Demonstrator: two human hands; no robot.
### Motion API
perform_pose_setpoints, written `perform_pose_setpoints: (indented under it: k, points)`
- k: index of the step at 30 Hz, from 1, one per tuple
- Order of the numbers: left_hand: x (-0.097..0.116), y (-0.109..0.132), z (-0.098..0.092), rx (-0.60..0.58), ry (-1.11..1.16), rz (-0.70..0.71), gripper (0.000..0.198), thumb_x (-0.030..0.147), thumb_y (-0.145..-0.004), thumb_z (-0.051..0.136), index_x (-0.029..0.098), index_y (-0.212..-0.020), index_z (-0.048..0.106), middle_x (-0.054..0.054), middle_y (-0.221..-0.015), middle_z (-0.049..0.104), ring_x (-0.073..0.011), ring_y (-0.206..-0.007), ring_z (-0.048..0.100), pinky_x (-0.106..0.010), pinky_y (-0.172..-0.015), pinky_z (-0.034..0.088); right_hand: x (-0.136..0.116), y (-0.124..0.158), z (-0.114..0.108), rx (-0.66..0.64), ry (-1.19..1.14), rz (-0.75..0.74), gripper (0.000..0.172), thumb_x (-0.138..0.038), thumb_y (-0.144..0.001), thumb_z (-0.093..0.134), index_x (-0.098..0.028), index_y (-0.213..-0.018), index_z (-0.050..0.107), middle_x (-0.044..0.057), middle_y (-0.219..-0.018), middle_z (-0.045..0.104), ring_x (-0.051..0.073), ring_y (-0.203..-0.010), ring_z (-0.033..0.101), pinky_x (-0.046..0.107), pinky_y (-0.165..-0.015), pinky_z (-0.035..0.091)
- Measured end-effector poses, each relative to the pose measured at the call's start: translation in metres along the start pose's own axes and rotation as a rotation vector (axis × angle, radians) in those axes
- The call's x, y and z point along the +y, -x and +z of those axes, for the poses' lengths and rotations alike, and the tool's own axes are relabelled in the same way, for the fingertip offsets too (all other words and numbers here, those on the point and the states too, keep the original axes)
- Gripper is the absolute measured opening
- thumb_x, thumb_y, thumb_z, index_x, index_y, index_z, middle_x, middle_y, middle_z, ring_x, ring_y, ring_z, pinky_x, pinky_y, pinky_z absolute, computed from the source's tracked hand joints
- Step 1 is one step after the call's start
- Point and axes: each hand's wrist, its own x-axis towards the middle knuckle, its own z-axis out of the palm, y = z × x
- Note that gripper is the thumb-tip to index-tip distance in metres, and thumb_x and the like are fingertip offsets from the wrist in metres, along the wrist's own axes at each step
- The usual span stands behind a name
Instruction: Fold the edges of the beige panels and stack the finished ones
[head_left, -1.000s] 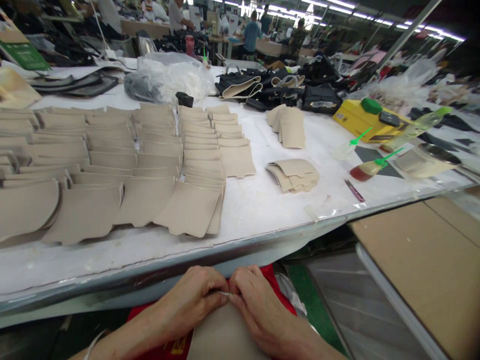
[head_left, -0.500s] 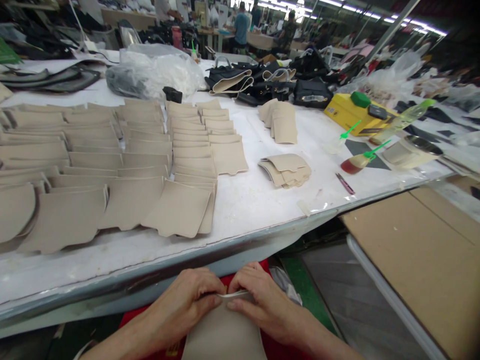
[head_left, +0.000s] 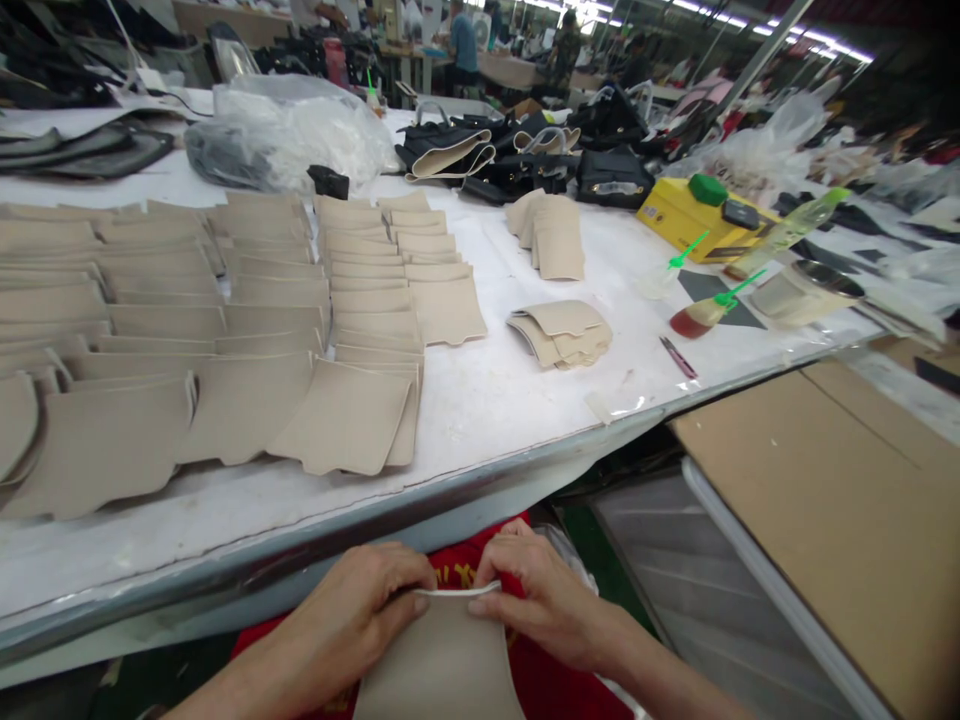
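A beige leather piece [head_left: 442,660] lies on my lap over red cloth [head_left: 465,575], below the table edge. My left hand [head_left: 360,610] pinches its top edge at the left, fingers closed. My right hand [head_left: 536,595] pinches the same edge at the right, fingers closed. A thin white strip runs along that top edge between my fingertips. On the white table [head_left: 510,400] above, many matching beige pieces [head_left: 225,310] lie in overlapping rows.
Two small stacks of beige pieces [head_left: 562,335] lie mid-table. Green-handled glue brushes [head_left: 705,310], a yellow box [head_left: 690,215], a metal bowl [head_left: 810,285], black bags [head_left: 525,165] and plastic bags [head_left: 292,130] stand farther back. A cardboard surface [head_left: 825,480] is at the right. People work in the background.
My hands have moved apart along the piece's top edge, exposing more of the white strip. The camera view shifted slightly right and down.
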Motion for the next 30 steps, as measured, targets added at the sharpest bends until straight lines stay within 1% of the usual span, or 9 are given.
perform_pose_setpoints:
  k: [2,3,6,10,14,19,23,27,30]
  points:
    - [0.004,-0.004,0.003,-0.025,-0.052,0.021,0.017,0.019,-0.09,0.053,0.023,-0.091,0.069,0.001,-0.088,0.069,-0.0172,-0.084,0.06,-0.023,-0.073,0.037,-0.005,-0.003,0.001,0.007,-0.006,-0.002,0.015,-0.017,-0.078,0.077,-0.017,-0.073,0.064,-0.003,-0.073,0.064,0.017,-0.084,0.055,0.028,-0.078,0.038]
    - [0.006,-0.006,0.004,-0.036,-0.064,0.033,0.017,0.021,-0.091,0.053,0.022,-0.089,0.069,0.001,-0.087,0.069,-0.0171,-0.083,0.061,-0.023,-0.072,0.036,-0.007,-0.004,0.001,0.014,-0.013,-0.007,0.015,-0.015,-0.077,0.078,-0.017,-0.072,0.064,-0.003,-0.072,0.064,0.017,-0.083,0.055,0.028,-0.078,0.038]
    - [0.01,-0.009,0.007,-0.048,-0.041,0.019,0.026,0.028,-0.094,0.05,0.02,-0.075,0.066,0.001,-0.076,0.065,-0.0153,-0.073,0.06,-0.023,-0.066,0.035,-0.009,-0.004,0.001,0.026,-0.063,-0.005,0.015,-0.014,-0.076,0.079,-0.017,-0.071,0.065,-0.003,-0.072,0.066,0.016,-0.08,0.056,0.027,-0.077,0.038]
    - [0.01,-0.008,0.009,-0.041,0.007,-0.04,0.024,0.028,-0.09,0.054,0.02,-0.069,0.062,0.003,-0.067,0.059,-0.0135,-0.067,0.057,-0.023,-0.06,0.031,-0.002,0.002,-0.001,0.033,-0.184,0.044,0.008,-0.015,-0.077,0.078,-0.017,-0.075,0.07,-0.003,-0.073,0.068,0.014,-0.073,0.058,0.026,-0.073,0.038]
    - [0.007,-0.008,0.013,-0.025,0.027,-0.049,0.025,0.028,-0.089,0.053,0.019,-0.066,0.059,0.004,-0.064,0.055,-0.0127,-0.063,0.054,-0.023,-0.058,0.029,0.006,0.004,0.004,0.022,-0.314,0.104,0.007,-0.017,-0.078,0.074,-0.016,-0.073,0.07,-0.003,-0.068,0.065,0.012,-0.065,0.056,0.023,-0.064,0.037]
    - [0.006,-0.013,0.016,0.028,-0.011,-0.087,0.028,0.026,-0.088,0.05,0.018,-0.063,0.059,0.002,-0.064,0.057,-0.0134,-0.063,0.055,-0.024,-0.059,0.029,0.011,-0.001,0.014,0.121,-0.198,0.115,0.017,-0.025,-0.08,0.073,-0.016,-0.067,0.066,-0.002,-0.065,0.063,0.014,-0.069,0.054,0.024,-0.064,0.033]
    - [0.002,-0.012,0.009,0.035,0.01,-0.083,0.025,0.029,-0.088,0.052,0.018,-0.069,0.065,0.004,-0.065,0.059,-0.0129,-0.063,0.055,-0.023,-0.058,0.029,0.015,-0.002,0.014,0.124,-0.238,0.098,0.018,-0.028,-0.081,0.071,-0.017,-0.067,0.067,-0.002,-0.064,0.063,0.014,-0.068,0.054,0.024,-0.065,0.033]
    - [-0.012,0.0,-0.002,0.017,0.116,-0.155,0.021,0.028,-0.085,0.052,0.017,-0.079,0.069,0.003,-0.072,0.064,-0.0146,-0.067,0.057,-0.021,-0.057,0.031,0.023,0.003,0.01,0.106,-0.302,0.111,0.022,-0.033,-0.083,0.068,-0.017,-0.069,0.068,-0.001,-0.067,0.065,0.014,-0.066,0.054,0.025,-0.065,0.035]
    - [-0.021,0.008,-0.005,0.027,0.19,-0.182,0.02,0.023,-0.083,0.051,0.016,-0.081,0.07,0.003,-0.077,0.067,-0.0157,-0.073,0.059,-0.02,-0.06,0.034,0.019,0.003,0.007,0.065,-0.265,0.113,0.022,-0.032,-0.087,0.064,-0.017,-0.072,0.069,-0.001,-0.071,0.067,0.014,-0.069,0.056,0.026,-0.068,0.036]
